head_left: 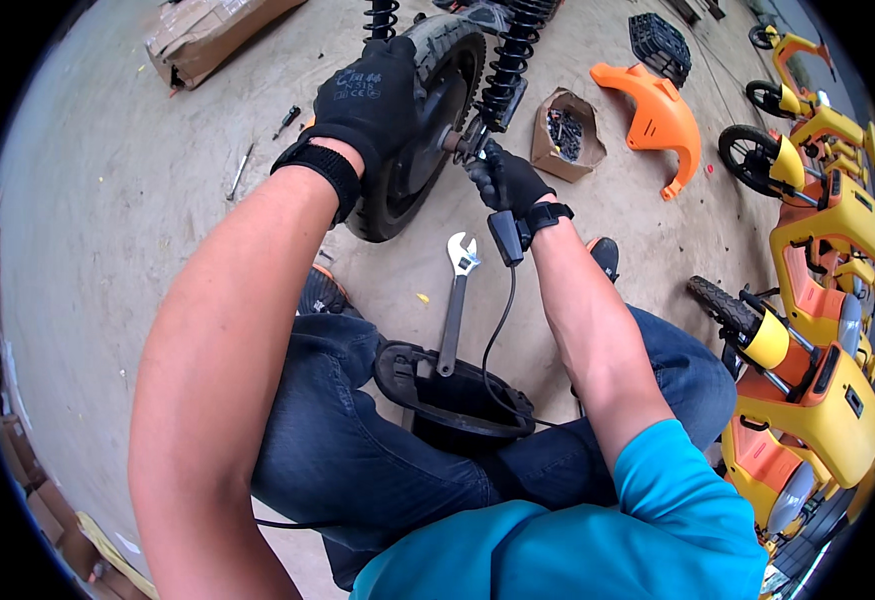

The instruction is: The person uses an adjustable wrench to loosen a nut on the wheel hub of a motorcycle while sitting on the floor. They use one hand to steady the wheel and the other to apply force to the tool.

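My left hand (369,102), in a black glove, is closed over the lower part of a black coil-spring shock absorber (382,18), beside the tyre. Its fingertips are hidden. Between the two shock absorbers stands a black wheel (427,150) with a treaded tyre. My right hand (507,180), also gloved, has its fingers bent together at the wheel's axle (454,142), just below the right shock absorber (510,70). What those fingers pinch is too small to name. An adjustable wrench (454,300) leans with its handle on a black plastic shell (457,395) between my legs.
An open cardboard box of small metal parts (564,135) stands right of the wheel, next to an orange fender (657,118). Behind lies a black crate (659,47). Yellow scooters (822,240) line the right side. A thin tool (240,172) and a large carton (207,35) are at left.
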Action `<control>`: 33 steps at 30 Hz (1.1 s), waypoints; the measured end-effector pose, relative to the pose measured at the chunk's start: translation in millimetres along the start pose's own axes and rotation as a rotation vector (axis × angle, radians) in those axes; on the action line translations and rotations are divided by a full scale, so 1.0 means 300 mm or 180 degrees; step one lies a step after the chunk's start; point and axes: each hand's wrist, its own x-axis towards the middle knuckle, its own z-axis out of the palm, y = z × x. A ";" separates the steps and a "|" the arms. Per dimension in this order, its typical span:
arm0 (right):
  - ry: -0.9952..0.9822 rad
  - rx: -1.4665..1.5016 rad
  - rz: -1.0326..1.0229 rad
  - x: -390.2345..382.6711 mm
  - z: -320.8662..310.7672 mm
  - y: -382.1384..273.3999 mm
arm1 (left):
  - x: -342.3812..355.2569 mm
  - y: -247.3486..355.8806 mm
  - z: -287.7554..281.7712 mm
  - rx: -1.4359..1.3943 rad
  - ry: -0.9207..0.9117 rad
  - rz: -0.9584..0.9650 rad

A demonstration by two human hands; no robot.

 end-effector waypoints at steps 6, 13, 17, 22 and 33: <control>0.0316 -0.0643 -0.1086 0.001 0.000 0.027 | 0.006 0.007 -0.013 -0.0071 -0.0137 -0.0066; 0.0179 0.0186 -0.0316 -0.052 0.032 0.012 | 0.003 0.005 -0.006 -0.0058 -0.0090 -0.0064; -0.0060 0.0134 -0.0148 -0.008 0.000 0.015 | 0.004 0.018 -0.021 -0.0087 -0.0170 -0.0148; 0.0130 -0.0047 -0.0560 -0.002 0.013 0.031 | 0.001 0.009 -0.017 -0.0049 -0.0104 -0.0113; 0.0609 -0.0751 -0.1175 -0.028 0.044 0.049 | 0.005 0.009 -0.007 -0.0107 -0.0100 -0.0100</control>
